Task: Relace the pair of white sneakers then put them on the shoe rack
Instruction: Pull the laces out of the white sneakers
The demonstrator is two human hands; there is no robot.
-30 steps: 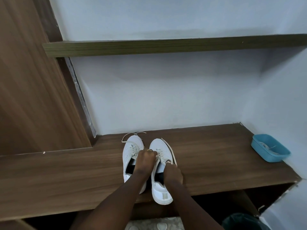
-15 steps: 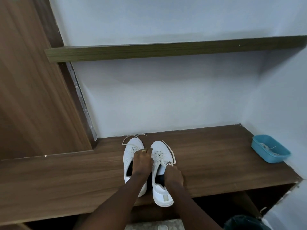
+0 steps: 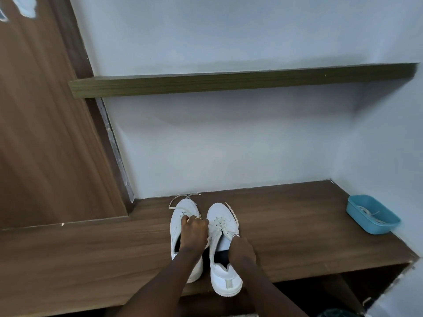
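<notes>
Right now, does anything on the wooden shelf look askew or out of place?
The heel of the right white sneaker juts slightly past the front edge of the brown wooden shelf, while the left white sneaker sits on it. Loose white lace ends trail beyond its toe.

White leather low-top sneakers [image 3: 218,211], cream flat laces [image 3: 220,226], black linings. Brown wood-grain laminate shelf [image 3: 297,225]. Olive-brown upper wooden ledge [image 3: 229,84]. Teal-blue rectangular plastic tray [image 3: 366,223]. Pale bluish-white painted wall [image 3: 229,145].
</notes>
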